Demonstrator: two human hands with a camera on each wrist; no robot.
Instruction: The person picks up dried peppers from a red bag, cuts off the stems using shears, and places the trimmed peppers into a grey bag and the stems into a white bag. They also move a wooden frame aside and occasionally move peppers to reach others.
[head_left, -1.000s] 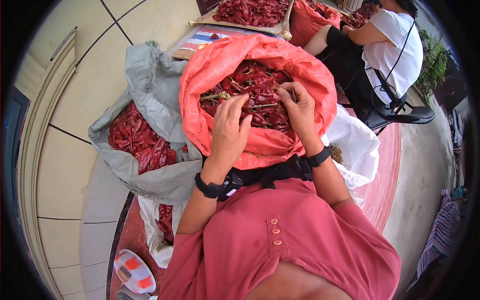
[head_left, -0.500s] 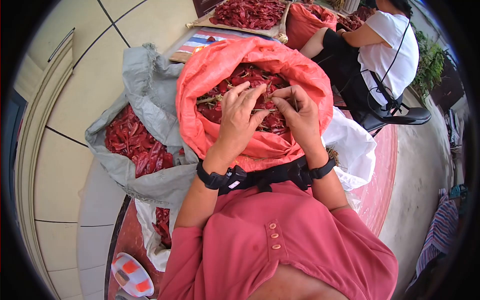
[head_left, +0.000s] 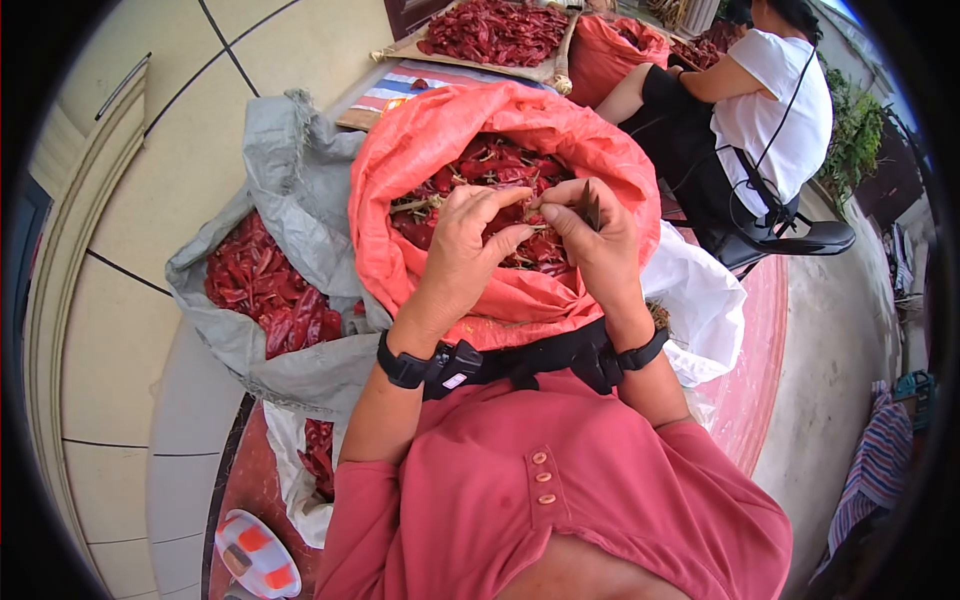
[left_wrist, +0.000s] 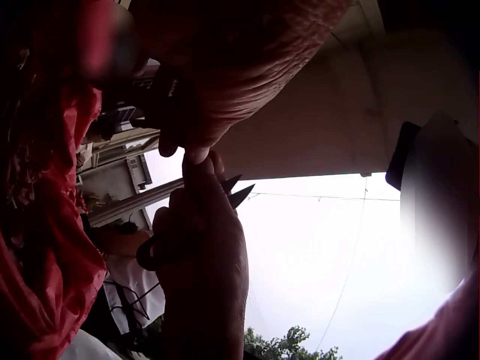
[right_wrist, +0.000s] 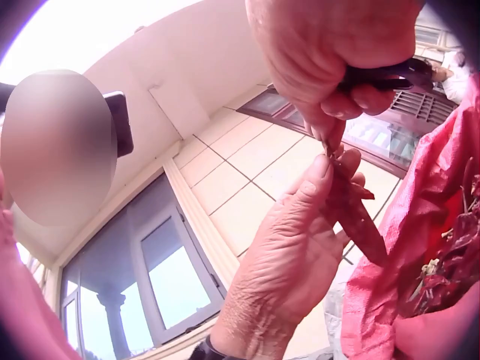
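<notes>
In the head view my left hand and right hand meet fingertip to fingertip over a red woven sack. Dried red chilies fill the sack. A dried chili lies in my left hand, pinched near its stem end between thumb and fingers, its tip pointing down. Scissors are tucked in my right hand, their two pointed blades jutting out at the back. My right thumb and forefinger pinch at the chili's stem end, right against the left fingertips.
A grey sack of chilies stands left, a white bag right. Behind lies a tray heaped with chilies. Another person sits at the back right. A white-and-orange bowl sits at the lower left.
My hands have come together from apart, the left moving right toward the right hand. The scissor blades have come into view behind the right hand.
</notes>
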